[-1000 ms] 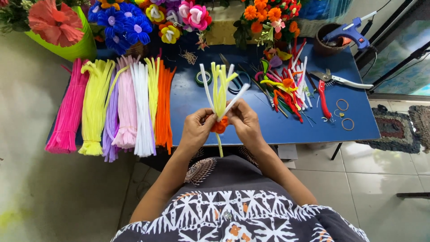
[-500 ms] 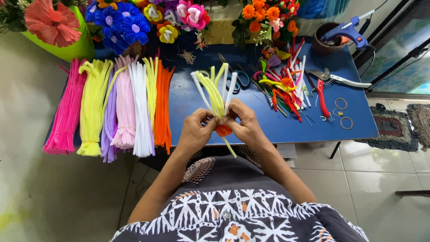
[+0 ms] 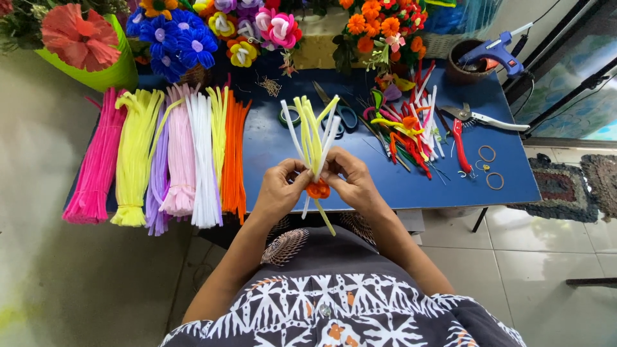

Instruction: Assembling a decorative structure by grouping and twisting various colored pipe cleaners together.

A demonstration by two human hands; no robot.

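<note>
A bunch of yellow and white pipe cleaners (image 3: 312, 138) is held upright above the near edge of the blue table (image 3: 411, 186), fanned out at the top and gathered at the bottom around a small orange coil (image 3: 317, 189). The bunch is pinched from the left by the left hand (image 3: 277, 191) and from the right by the right hand (image 3: 352, 183), fingers pressed together on the stems just at the coil. One yellow stem is seen poking down towards the patterned clothing.

On the left part of the table, bundles of pipe cleaners (image 3: 168, 157) are laid side by side in pink, yellow, lilac, white and orange. Behind the held bunch, scissors (image 3: 342, 115) and a roll of green tape (image 3: 290, 115) are partly hidden by the stems. To the right, a heap of cut pieces (image 3: 408, 132), red-handled pliers (image 3: 461, 138) and loose rings (image 3: 490, 166) are spread. At the far edge, finished flowers (image 3: 193, 35) are lined up, and a blue glue gun (image 3: 491, 50) is propped in a pot.
</note>
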